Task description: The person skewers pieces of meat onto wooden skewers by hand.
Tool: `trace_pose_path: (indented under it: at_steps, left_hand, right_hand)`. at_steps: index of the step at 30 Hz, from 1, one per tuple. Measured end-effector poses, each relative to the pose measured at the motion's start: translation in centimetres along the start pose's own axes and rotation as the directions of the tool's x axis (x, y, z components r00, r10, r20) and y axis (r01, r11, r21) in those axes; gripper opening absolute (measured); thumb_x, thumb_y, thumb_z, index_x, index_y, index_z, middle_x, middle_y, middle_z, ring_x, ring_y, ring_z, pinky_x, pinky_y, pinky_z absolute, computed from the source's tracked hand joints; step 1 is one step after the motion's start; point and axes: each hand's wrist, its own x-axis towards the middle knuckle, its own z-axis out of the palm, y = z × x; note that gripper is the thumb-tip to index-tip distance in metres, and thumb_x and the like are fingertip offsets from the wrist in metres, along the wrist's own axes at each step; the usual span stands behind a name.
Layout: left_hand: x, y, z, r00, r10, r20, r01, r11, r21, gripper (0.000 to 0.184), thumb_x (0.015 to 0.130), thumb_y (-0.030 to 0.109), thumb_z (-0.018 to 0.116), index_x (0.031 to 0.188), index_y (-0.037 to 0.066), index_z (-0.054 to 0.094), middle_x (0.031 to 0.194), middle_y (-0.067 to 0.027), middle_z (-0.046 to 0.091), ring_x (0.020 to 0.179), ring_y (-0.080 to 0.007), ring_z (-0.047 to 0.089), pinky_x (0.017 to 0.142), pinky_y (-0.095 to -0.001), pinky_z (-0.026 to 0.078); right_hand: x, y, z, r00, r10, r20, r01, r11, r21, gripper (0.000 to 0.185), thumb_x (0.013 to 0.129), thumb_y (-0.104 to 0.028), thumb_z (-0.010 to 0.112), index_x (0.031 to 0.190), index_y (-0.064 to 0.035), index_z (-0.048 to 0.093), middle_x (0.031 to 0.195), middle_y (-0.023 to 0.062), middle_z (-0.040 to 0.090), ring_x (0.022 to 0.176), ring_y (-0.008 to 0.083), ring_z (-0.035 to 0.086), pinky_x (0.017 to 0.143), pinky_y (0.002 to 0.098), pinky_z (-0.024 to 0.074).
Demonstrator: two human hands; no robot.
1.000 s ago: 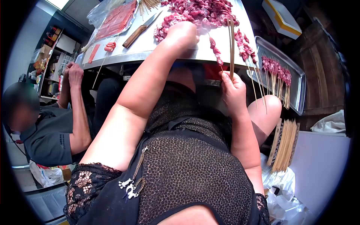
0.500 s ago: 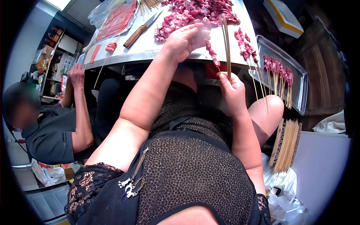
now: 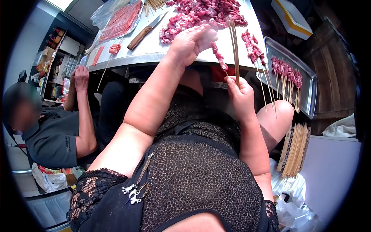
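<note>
My left hand (image 3: 191,44) is beside the upper end of a meat skewer (image 3: 219,56), its palm turned toward it and its fingers stretched out; the fingertips are slightly blurred. Pinched between the fingers of my right hand (image 3: 239,91) are the bare end of that skewer and several bare brown sticks (image 3: 234,46) standing upright next to it. Pieces of raw meat are threaded on the upper part of the skewer. Behind my left hand a pile of raw meat (image 3: 201,13) lies on the table (image 3: 148,57).
Filled skewers (image 3: 253,48) lie at the table's right edge, more (image 3: 288,73) on a metal tray (image 3: 309,94). A bundle of bare sticks (image 3: 295,150) is lower right. A knife (image 3: 141,35) and red strips (image 3: 121,21) lie left. Another person (image 3: 52,133) sits at the left.
My left hand has turned from over the edge of the meat pile, opened its fingers and come beside the skewer. My right hand has moved slightly, with the skewer and sticks still in it.
</note>
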Motion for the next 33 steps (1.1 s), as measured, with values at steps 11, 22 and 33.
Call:
trace_pose_path:
  at_steps: [11, 22, 33]
  left_hand:
    - [-0.8, -0.8, 0.6, 0.998, -0.050, -0.024, 0.049, 0.999, -0.019, 0.025, 0.095, 0.014, 0.047, 0.114, -0.002, 0.052, 0.103, -0.0182, 0.063, 0.098, -0.0272, 0.063, 0.086, -0.0376, 0.053]
    - [-2.0, -2.1, 1.4, 0.987, -0.080, 0.138, 0.100, 0.984, -0.145, 0.024, 0.094, 0.013, 0.048, 0.111, -0.003, 0.051, 0.104, -0.0194, 0.062, 0.092, -0.0260, 0.064, 0.083, -0.0366, 0.053]
    - [-2.2, -2.1, -0.3, 0.996, 0.007, 0.084, 0.008, 0.985, -0.174, 0.026, 0.094, 0.012, 0.049, 0.113, -0.005, 0.048, 0.097, -0.0179, 0.062, 0.084, -0.0249, 0.065, 0.074, -0.0385, 0.056]
  right_hand:
    - [0.1, -0.5, -0.5, 0.991, -0.128, -0.048, 0.112, 0.961, -0.253, 0.018, 0.090, -0.015, 0.058, 0.094, 0.0006, 0.065, 0.071, -0.0047, 0.057, 0.066, 0.0029, 0.048, 0.061, 0.0197, 0.0416]
    - [-0.1, -1.2, -0.2, 0.998, 0.049, 0.049, -0.052, 0.997, 0.059, 0.017, 0.092, -0.016, 0.057, 0.100, -0.0014, 0.061, 0.063, -0.0041, 0.053, 0.047, 0.0007, 0.039, 0.043, 0.0159, 0.0294]
    - [-2.8, -1.2, 0.8, 0.939, -0.345, -0.012, 0.294, 0.817, -0.495, 0.021, 0.089, -0.007, 0.057, 0.107, -0.0042, 0.065, 0.064, -0.0046, 0.052, 0.050, 0.0022, 0.045, 0.042, 0.0194, 0.0392]
